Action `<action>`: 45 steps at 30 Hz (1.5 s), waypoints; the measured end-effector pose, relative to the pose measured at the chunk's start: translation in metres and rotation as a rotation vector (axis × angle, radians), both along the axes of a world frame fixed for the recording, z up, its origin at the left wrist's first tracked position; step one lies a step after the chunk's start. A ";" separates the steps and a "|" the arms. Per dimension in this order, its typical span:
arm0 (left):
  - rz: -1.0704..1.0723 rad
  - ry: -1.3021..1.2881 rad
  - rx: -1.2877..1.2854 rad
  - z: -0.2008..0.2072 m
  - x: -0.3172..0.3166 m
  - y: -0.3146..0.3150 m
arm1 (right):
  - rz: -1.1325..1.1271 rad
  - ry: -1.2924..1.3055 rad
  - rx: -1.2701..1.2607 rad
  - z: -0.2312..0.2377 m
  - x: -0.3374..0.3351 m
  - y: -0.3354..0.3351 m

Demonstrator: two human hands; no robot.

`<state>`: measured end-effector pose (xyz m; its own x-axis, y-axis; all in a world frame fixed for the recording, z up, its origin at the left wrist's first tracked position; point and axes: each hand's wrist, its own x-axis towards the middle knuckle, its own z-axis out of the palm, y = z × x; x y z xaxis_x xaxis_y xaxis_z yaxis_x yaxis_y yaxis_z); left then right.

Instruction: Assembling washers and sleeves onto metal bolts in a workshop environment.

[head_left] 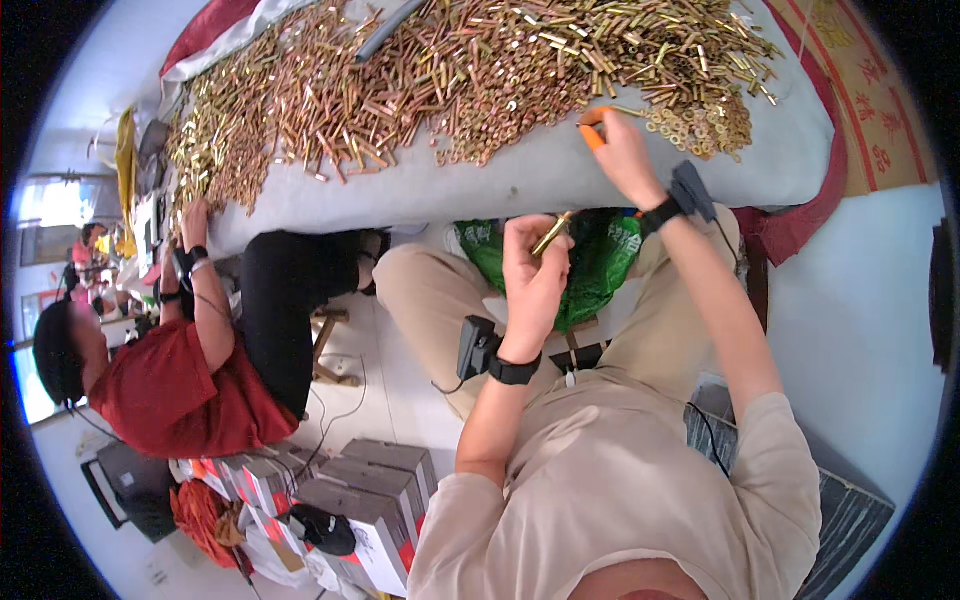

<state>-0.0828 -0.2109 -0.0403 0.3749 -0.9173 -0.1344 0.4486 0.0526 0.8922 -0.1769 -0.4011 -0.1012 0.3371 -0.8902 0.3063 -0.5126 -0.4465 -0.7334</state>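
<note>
Left hand (pixel 533 282) pinches gold-coloured metal cylinder (pixel 548 238), centre.
Right hand (pixel 630 165), upper right: orange-covered fingers (pixel 593 138) curled; opening and hold unclear.

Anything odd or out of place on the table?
One thing: a thick grey rod-like piece lies on the heap of small brass-coloured parts, clearly unlike them in colour and thickness. The parts are too small to judge for damage.
</note>
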 end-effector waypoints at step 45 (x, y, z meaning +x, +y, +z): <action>-0.440 0.177 0.062 0.030 0.003 0.028 | 0.442 -0.367 0.176 0.090 -0.062 0.150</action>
